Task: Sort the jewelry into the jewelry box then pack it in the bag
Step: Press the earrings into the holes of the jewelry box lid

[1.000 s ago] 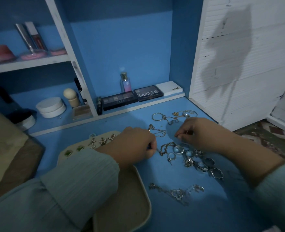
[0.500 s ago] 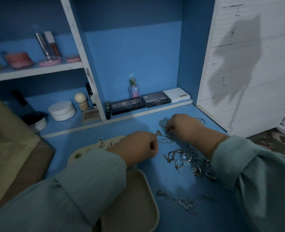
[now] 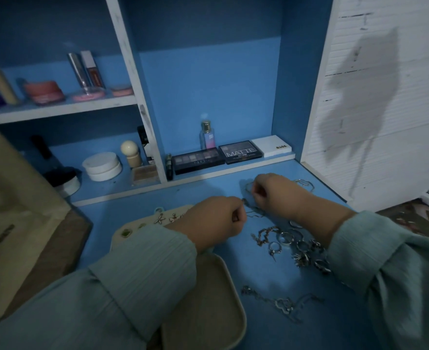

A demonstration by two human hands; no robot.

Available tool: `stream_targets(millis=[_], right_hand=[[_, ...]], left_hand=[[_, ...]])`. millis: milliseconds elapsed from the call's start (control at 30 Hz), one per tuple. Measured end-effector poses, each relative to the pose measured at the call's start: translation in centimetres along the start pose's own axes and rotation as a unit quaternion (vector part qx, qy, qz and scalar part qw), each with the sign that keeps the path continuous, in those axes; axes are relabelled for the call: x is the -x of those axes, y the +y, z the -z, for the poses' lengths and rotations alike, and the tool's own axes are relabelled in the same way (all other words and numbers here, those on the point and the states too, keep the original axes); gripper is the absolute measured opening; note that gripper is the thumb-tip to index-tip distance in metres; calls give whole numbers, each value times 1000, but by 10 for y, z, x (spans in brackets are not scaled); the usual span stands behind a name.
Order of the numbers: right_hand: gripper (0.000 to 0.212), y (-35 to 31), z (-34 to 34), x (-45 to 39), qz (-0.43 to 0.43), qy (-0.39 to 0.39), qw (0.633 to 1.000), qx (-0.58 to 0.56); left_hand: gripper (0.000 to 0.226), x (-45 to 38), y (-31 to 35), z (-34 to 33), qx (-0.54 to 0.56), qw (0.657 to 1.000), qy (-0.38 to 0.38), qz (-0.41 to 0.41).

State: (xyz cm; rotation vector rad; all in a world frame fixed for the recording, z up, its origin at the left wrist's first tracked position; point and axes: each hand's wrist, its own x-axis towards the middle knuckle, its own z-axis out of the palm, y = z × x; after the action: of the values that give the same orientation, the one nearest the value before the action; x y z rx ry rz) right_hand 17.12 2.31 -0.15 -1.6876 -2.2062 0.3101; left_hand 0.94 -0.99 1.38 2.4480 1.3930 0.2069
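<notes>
An open beige jewelry box [image 3: 216, 286] lies on the blue desk under my left forearm; its far half [image 3: 135, 227] holds several earrings [image 3: 160, 219]. My left hand [image 3: 216, 219] is curled and pinches one end of a thin chain [image 3: 255, 213]. Just beyond it, my right hand [image 3: 271, 193] pinches the same chain at its far end. Several rings [image 3: 300, 246] are heaped to the right of my left hand. A silver necklace [image 3: 283, 303] lies nearer me. A beige bag [image 3: 14, 188] stands at the left.
Thin bangles [image 3: 305, 184] lie behind my right hand. Eyeshadow palettes [image 3: 241, 152], a perfume bottle [image 3: 207, 135] and a white box [image 3: 271, 146] line the back ledge. Cosmetics jars [image 3: 102, 165] fill the left shelves. A white panel [image 3: 385, 122] closes the right side.
My right hand has moved from the ring heap away from me toward the bangles and now pinches the chain. My left hand has stayed over the box, still curled.
</notes>
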Motion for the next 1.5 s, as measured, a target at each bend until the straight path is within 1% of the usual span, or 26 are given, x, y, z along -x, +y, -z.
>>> stream_targets(millis=[133, 233, 300, 367, 467, 600, 767, 867, 967, 1100, 1233, 1400, 1500], right_hand=[[17, -17, 8, 8, -2, 7, 993, -118], [19, -36, 11, 10, -9, -25, 982, -188], [19, -49, 9, 11, -1, -56, 977, -204], [19, -61, 5, 10, 10, -79, 977, -199], [5, -78, -3, 9, 32, -84, 985, -151], [13, -94, -18, 4, 41, -108, 986, -123], [12, -112, -29, -4, 33, -117, 986, -117], [16, -120, -37, -8, 32, -119, 988, -93], [21, -128, -44, -11, 44, -137, 987, -70], [16, -135, -52, -17, 63, -149, 983, -87], [22, -138, -58, -24, 73, -142, 982, -102], [11, -142, -57, -29, 81, -121, 978, -146], [16, -145, -58, -31, 66, -118, 976, -171]], left_hand=[[20, 12, -8, 10, 39, 999, 32, 16], [20, 26, -16, 19, 67, 996, 56, 36], [18, 37, -23, 23, 108, 989, 70, 66], [15, 49, -31, 27, 152, 981, 78, 97], [10, 67, -44, 32, 209, 965, 96, 129], [13, 94, -58, 37, 270, 936, 152, 165], [13, 120, -79, 37, 364, 881, 229, 198], [17, 128, -88, 34, 411, 850, 265, 197], [20, 133, -93, 29, 435, 832, 286, 192], [22, 135, -96, 21, 436, 829, 301, 179], [25, 136, -100, 13, 391, 855, 298, 168], [24, 136, -102, 11, 365, 875, 276, 157], [27, 138, -103, 11, 337, 892, 263, 150]])
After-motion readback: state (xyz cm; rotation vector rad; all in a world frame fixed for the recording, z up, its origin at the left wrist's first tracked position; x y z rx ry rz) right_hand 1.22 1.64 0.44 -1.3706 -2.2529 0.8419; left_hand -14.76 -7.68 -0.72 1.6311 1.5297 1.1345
